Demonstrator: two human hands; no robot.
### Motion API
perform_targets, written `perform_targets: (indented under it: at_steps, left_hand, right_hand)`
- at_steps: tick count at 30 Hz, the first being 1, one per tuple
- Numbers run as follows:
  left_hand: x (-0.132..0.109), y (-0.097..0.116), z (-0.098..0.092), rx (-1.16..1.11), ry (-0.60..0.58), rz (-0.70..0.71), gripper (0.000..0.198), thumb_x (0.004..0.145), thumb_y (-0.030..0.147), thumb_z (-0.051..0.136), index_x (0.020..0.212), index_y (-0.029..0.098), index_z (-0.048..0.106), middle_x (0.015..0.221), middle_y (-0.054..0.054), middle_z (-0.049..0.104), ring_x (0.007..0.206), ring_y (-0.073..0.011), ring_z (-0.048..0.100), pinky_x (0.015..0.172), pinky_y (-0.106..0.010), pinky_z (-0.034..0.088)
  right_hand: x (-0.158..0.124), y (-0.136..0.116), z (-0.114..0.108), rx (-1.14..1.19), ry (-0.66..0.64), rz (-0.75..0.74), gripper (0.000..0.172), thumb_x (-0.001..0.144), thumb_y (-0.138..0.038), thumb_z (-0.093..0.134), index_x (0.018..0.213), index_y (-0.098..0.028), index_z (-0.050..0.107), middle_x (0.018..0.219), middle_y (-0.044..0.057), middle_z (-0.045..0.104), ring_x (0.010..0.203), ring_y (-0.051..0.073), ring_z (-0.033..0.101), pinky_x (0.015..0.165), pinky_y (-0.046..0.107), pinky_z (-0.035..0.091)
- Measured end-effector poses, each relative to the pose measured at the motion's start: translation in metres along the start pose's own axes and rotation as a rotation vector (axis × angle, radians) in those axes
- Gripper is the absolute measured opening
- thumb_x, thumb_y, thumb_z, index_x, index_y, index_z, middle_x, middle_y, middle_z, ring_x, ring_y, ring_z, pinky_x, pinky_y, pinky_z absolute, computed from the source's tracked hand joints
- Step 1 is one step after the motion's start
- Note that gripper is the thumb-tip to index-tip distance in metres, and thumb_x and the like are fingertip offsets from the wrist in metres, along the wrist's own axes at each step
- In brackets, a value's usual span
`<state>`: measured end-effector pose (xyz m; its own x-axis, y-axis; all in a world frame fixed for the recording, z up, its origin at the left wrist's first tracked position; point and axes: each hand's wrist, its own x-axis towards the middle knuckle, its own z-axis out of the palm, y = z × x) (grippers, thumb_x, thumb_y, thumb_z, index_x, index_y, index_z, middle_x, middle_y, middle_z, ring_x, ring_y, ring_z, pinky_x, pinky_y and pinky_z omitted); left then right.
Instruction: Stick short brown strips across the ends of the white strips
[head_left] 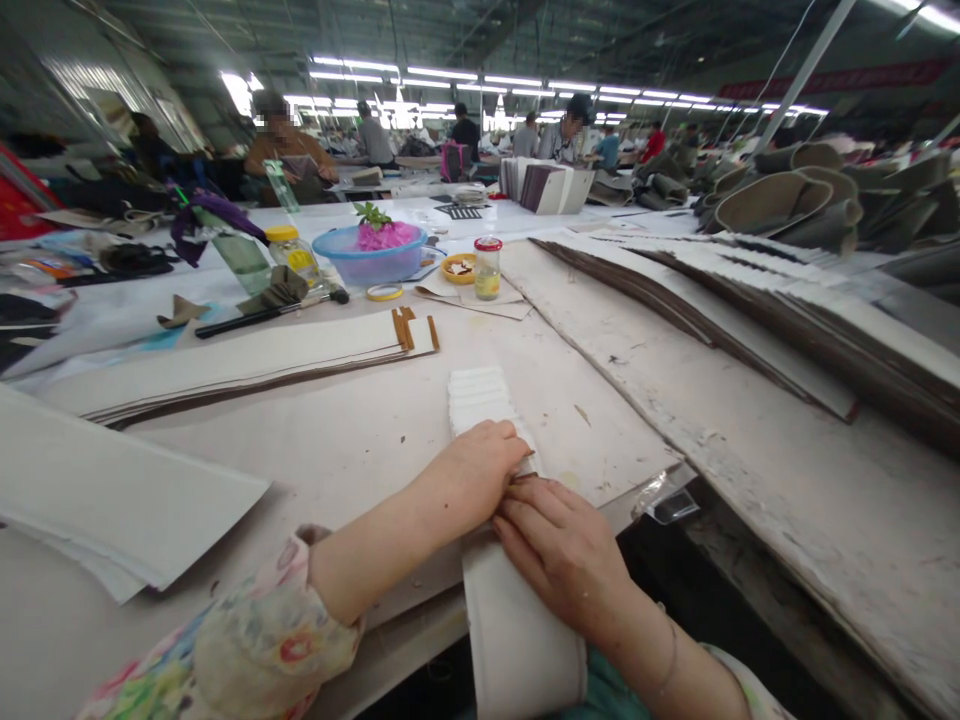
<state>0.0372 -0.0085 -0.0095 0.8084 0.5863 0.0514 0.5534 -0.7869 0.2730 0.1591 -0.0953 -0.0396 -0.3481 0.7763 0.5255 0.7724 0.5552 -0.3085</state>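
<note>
A long white strip (517, 630), of leather or a similar sheet material, hangs over the table's front edge. Its far part (480, 393) lies on the table in layered, ridged steps. Across the strip lies my left hand (480, 470), fingers curled and pressed down at a narrow brown edge. My right hand (562, 550) meets it there, its fingertips closed on the same spot. Both hands cover most of the brown edge, so the exact pinch is hidden. Left of them is a stack of white strips (247, 355) with brown tabs at its end.
Large pale sheets (127, 480) lie at the left. Further back are a black-handled brush (262, 316), a blue basin (367, 258), a yellow tape roll (385, 292) and a red-lidded jar (487, 272). Layered panels (750, 310) cover the right table. Several people work behind.
</note>
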Motion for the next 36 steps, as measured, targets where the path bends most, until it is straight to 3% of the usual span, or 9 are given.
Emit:
perform_targets:
  at_steps: [8, 15, 20, 24, 28, 32, 36]
  left_hand:
    - [-0.001, 0.0, 0.007, 0.092, -0.025, 0.049, 0.012, 0.082, 0.013, 0.045, 0.084, 0.016, 0.056, 0.086, -0.004, 0.053, 0.082, -0.0182, 0.047, 0.079, -0.031, 0.039]
    - [-0.002, 0.009, 0.0, 0.156, -0.044, 0.056, 0.01, 0.082, 0.015, 0.047, 0.078, 0.016, 0.055, 0.083, -0.004, 0.052, 0.078, -0.0184, 0.046, 0.072, -0.031, 0.039]
    - [-0.008, -0.003, 0.0, -0.048, 0.011, 0.033, 0.015, 0.084, 0.015, 0.045, 0.088, 0.018, 0.059, 0.086, -0.003, 0.053, 0.083, -0.0164, 0.048, 0.074, -0.027, 0.04]
    - [-0.024, -0.018, -0.001, -0.247, 0.066, -0.04, 0.021, 0.083, 0.026, 0.05, 0.101, 0.018, 0.057, 0.096, -0.005, 0.054, 0.093, -0.0174, 0.048, 0.083, -0.029, 0.04]
    - [-0.039, -0.023, -0.003, -0.327, 0.122, -0.11, 0.029, 0.077, 0.035, 0.058, 0.098, 0.016, 0.057, 0.098, -0.007, 0.054, 0.093, -0.0189, 0.049, 0.083, -0.03, 0.04]
    - [-0.04, -0.023, -0.002, -0.366, 0.13, -0.144, 0.031, 0.074, 0.034, 0.062, 0.097, 0.014, 0.056, 0.097, -0.007, 0.055, 0.092, -0.0197, 0.05, 0.082, -0.031, 0.041]
    - [-0.038, -0.024, 0.002, -0.388, 0.151, -0.165, 0.029, 0.071, 0.03, 0.064, 0.094, 0.014, 0.055, 0.097, -0.006, 0.056, 0.091, -0.0198, 0.05, 0.081, -0.031, 0.041]
  right_hand:
    - [-0.002, 0.0, 0.001, 0.008, 0.029, -0.013, 0.02, 0.086, -0.028, 0.046, 0.087, -0.013, 0.06, 0.085, 0.008, 0.062, 0.085, 0.019, 0.056, 0.078, 0.033, 0.047]
    - [-0.001, 0.0, -0.001, 0.03, 0.047, 0.001, 0.024, 0.087, -0.031, 0.043, 0.084, -0.014, 0.06, 0.083, 0.008, 0.062, 0.082, 0.019, 0.056, 0.074, 0.032, 0.047]
    - [0.004, 0.003, -0.002, 0.053, 0.019, 0.009, 0.02, 0.088, -0.021, 0.041, 0.082, -0.016, 0.059, 0.08, 0.006, 0.061, 0.08, 0.018, 0.055, 0.073, 0.032, 0.045]
    - [0.008, 0.004, -0.003, 0.026, -0.064, 0.065, 0.016, 0.087, -0.021, 0.042, 0.08, -0.017, 0.056, 0.076, 0.004, 0.058, 0.076, 0.018, 0.053, 0.069, 0.032, 0.045]
    - [0.012, 0.007, -0.001, -0.007, -0.092, 0.095, 0.014, 0.086, -0.024, 0.043, 0.095, -0.017, 0.052, 0.085, 0.006, 0.058, 0.082, 0.02, 0.052, 0.072, 0.035, 0.044]
    - [0.014, 0.017, 0.002, -0.12, -0.083, 0.099, 0.042, 0.085, -0.033, 0.046, 0.123, -0.016, 0.038, 0.109, 0.011, 0.053, 0.101, 0.024, 0.047, 0.087, 0.042, 0.038]
    - [0.018, 0.027, 0.003, -0.142, -0.181, 0.073, 0.044, 0.085, -0.038, 0.045, 0.122, -0.017, 0.04, 0.113, 0.012, 0.052, 0.105, 0.024, 0.046, 0.09, 0.043, 0.037]
